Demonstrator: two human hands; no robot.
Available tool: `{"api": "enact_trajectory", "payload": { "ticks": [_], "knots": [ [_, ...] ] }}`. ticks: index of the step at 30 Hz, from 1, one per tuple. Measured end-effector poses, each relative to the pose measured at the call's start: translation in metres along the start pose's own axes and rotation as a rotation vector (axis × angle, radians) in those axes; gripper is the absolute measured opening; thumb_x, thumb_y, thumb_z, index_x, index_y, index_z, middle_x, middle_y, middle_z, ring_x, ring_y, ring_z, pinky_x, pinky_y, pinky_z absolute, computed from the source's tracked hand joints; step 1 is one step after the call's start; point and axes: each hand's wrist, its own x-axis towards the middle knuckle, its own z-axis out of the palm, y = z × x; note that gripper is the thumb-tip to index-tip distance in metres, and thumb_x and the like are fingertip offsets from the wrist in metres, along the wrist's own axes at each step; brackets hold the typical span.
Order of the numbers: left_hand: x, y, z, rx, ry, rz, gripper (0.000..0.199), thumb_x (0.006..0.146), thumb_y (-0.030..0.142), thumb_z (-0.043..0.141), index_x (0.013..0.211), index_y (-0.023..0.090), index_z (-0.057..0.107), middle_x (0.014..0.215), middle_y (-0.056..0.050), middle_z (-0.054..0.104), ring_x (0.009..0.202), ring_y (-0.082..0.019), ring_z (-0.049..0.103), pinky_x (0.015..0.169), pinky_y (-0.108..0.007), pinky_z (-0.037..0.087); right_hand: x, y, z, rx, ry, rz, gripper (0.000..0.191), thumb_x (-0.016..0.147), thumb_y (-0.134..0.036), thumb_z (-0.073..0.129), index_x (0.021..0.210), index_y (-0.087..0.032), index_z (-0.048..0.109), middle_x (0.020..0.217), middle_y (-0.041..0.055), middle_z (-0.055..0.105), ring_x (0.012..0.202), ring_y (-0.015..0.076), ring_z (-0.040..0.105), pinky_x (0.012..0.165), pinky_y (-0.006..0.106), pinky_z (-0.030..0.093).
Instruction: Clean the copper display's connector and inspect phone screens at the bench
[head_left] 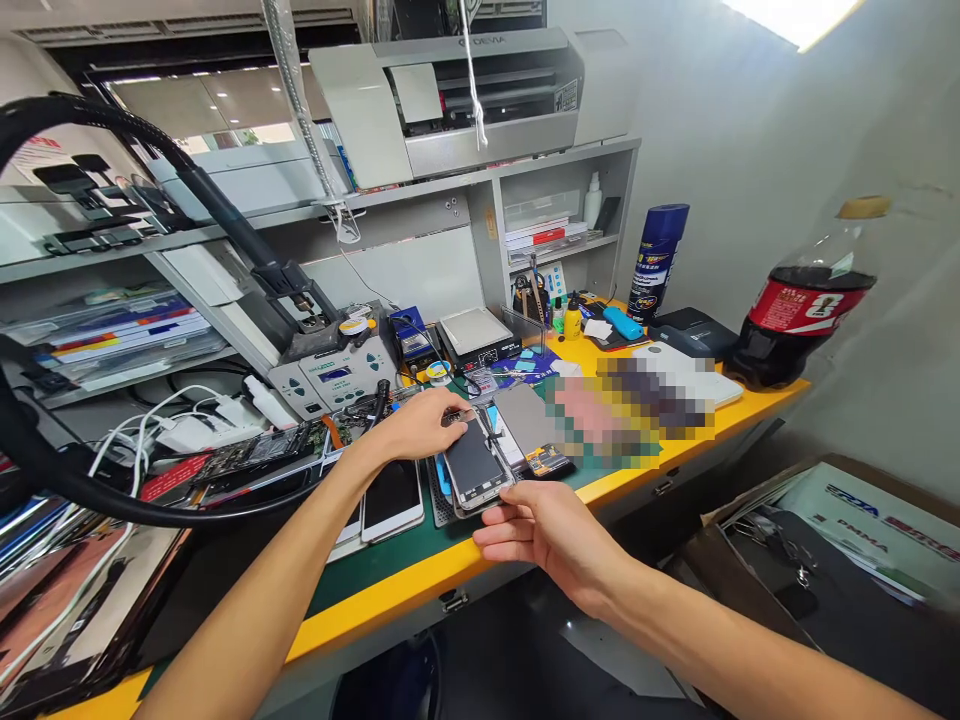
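A disassembled phone [475, 460] with a dark grey inner face and a silver rim lies tilted between my two hands over the bench. My left hand [426, 424] is closed on its far end, thumb and fingers pinched at the top edge. At the near right corner, my right hand [544, 535] grips it with the thumb on the rim and the fingers below. Under the phone is a dark perforated pad [444, 508]. A white phone [393, 500] lies to the left, and a grey flat panel [525, 420] sits just right of it.
A green mat [420, 555] covers part of the yellow-edged bench [375, 610]. At left stand a control station [330, 378] and a black flexible arm [225, 220]. A cola bottle [806, 300] and a blue spray can [657, 262] stand at right. Part of the bench is pixelated.
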Motion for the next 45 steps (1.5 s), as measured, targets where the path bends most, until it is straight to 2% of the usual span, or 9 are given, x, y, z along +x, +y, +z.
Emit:
{"api": "enact_trajectory", "payload": {
  "ticks": [5,10,16,22,30,35,39,45],
  "knots": [
    [-0.009,-0.007,-0.014,-0.050,-0.095,-0.002,0.040,0.079,0.027,0.053,0.117,0.021,0.065,0.119,-0.005,0.067,0.101,-0.021,0.063,0.088,-0.028,0.048,-0.003,0.002,-0.005,-0.077,0.057,-0.114,0.021,0.090,-0.030,0.062,0.078,-0.013,0.056,0.079,0.0075,0.067,0.071,0.0215,0.073,0.072,0.034,0.063],
    [-0.022,-0.010,-0.023,-0.064,-0.205,0.000,0.058,0.078,0.026,0.054,0.135,0.021,0.049,0.130,-0.007,0.059,0.091,-0.018,0.064,0.077,-0.025,0.051,0.000,0.009,-0.007,-0.104,0.103,-0.189,0.023,0.093,-0.034,0.059,0.081,-0.015,0.054,0.077,0.0045,0.064,0.065,0.0181,0.071,0.066,0.031,0.062],
    [-0.025,-0.011,-0.020,-0.011,-0.253,0.035,0.067,0.073,0.017,0.053,0.139,0.019,0.042,0.134,-0.009,0.053,0.110,-0.022,0.057,0.093,-0.029,0.046,0.003,0.014,-0.005,-0.117,0.102,-0.205,0.024,0.092,-0.036,0.058,0.081,-0.016,0.053,0.075,0.0029,0.063,0.059,0.0173,0.069,0.058,0.030,0.060],
    [-0.015,-0.012,-0.015,0.103,-0.299,0.086,0.078,0.065,0.012,0.052,0.141,0.018,0.040,0.110,-0.007,0.059,0.098,-0.023,0.058,0.088,-0.030,0.047,0.007,0.017,-0.005,-0.109,0.083,-0.229,0.028,0.091,-0.041,0.059,0.082,-0.016,0.051,0.073,0.0016,0.061,0.057,0.0166,0.067,0.053,0.028,0.058],
    [0.000,-0.008,-0.016,0.346,-0.357,0.145,0.090,0.059,0.007,0.055,0.145,0.025,0.034,0.098,-0.005,0.057,0.080,-0.021,0.061,0.068,-0.028,0.048,0.008,0.023,-0.010,-0.047,-0.065,-0.252,0.030,0.083,-0.043,0.067,0.082,-0.016,0.053,0.077,0.0012,0.061,0.059,0.0168,0.067,0.054,0.029,0.057],
    [0.001,0.002,-0.016,0.538,-0.333,0.151,0.080,0.064,0.010,0.057,0.141,0.027,0.038,0.098,-0.008,0.060,0.080,-0.025,0.063,0.062,-0.031,0.046,0.011,0.022,-0.013,-0.039,-0.080,-0.239,0.025,0.085,-0.038,0.063,0.079,-0.015,0.053,0.075,0.0021,0.062,0.057,0.0169,0.067,0.054,0.029,0.056],
    [-0.002,0.010,-0.013,0.687,-0.279,0.181,0.072,0.070,0.016,0.059,0.138,0.024,0.041,0.100,-0.011,0.061,0.086,-0.030,0.062,0.067,-0.037,0.046,0.011,0.020,-0.013,-0.042,-0.085,-0.220,0.023,0.084,-0.036,0.061,0.078,-0.015,0.053,0.070,0.0013,0.062,0.054,0.0151,0.066,0.052,0.027,0.056],
    [-0.007,0.015,-0.007,0.841,-0.212,0.257,0.071,0.067,0.015,0.065,0.136,0.017,0.046,0.100,-0.013,0.063,0.088,-0.031,0.060,0.072,-0.041,0.046,0.012,0.019,-0.010,-0.041,-0.088,-0.226,0.022,0.082,-0.034,0.059,0.077,-0.015,0.052,0.068,0.0008,0.061,0.055,0.0156,0.067,0.049,0.024,0.054]
  ]
}}
